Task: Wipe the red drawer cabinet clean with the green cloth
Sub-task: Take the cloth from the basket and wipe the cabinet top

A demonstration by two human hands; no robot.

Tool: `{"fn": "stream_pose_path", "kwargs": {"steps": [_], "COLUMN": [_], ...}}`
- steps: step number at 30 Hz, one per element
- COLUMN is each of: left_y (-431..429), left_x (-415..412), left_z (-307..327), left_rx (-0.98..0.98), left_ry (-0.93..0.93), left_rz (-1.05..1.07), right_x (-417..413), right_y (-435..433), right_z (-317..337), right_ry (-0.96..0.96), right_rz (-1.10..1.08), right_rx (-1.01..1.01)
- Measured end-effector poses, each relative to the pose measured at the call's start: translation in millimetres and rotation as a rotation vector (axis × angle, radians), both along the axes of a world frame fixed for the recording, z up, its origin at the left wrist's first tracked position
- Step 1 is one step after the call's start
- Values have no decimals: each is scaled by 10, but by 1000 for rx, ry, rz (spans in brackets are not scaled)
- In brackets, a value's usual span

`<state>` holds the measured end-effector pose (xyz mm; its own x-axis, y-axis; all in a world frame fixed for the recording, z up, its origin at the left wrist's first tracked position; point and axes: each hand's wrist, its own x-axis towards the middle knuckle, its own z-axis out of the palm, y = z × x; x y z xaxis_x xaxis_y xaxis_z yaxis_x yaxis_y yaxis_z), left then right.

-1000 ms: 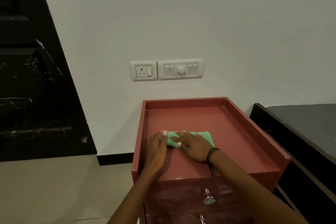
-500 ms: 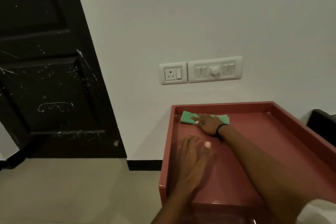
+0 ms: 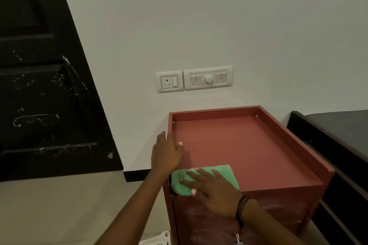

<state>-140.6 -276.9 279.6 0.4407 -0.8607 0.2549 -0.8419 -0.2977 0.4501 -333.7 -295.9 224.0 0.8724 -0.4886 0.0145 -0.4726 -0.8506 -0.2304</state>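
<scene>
The red drawer cabinet (image 3: 249,145) stands against the white wall, its top a shallow tray with raised rims. A folded green cloth (image 3: 223,175) lies at the front left corner of the top, drooping over the front edge. My right hand (image 3: 211,189) presses flat on the cloth, fingers spread, a dark band on the wrist. My left hand (image 3: 166,153) rests on the left rim of the cabinet, fingers apart, holding nothing. Part of the drawer fronts shows below my right arm.
A black door (image 3: 39,85) fills the left side. A white socket and switch plate (image 3: 194,78) sits on the wall above the cabinet. A dark low piece of furniture (image 3: 338,135) stands close on the right. A white object (image 3: 159,239) lies on the floor.
My right hand has dragged the green cloth from the back left corner to the front left corner. My left hand has shifted from the tray's top onto its left rim.
</scene>
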Motion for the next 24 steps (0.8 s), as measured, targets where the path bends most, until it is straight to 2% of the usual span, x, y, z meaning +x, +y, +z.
{"fn": "stream_pose_path", "kwargs": {"steps": [2, 5, 10, 17, 24], "left_y": [30, 60, 50, -72, -73], "left_x": [98, 88, 81, 130, 139], "left_z": [-93, -180, -164, -291, -321], "left_rx": [58, 28, 7, 15, 42], "left_ry": [139, 397, 349, 332, 305], "left_rz": [-30, -20, -22, -5, 5], "right_x": [-47, 16, 476, 1368, 1759], "right_y": [121, 93, -365, -1587, -2195], "right_z": [-26, -1, 58, 247, 260], "right_ry": [4, -5, -3, 4, 26], "right_rz": [-2, -13, -41, -159, -239], "right_rx": [-7, -21, -77, -40, 32]}}
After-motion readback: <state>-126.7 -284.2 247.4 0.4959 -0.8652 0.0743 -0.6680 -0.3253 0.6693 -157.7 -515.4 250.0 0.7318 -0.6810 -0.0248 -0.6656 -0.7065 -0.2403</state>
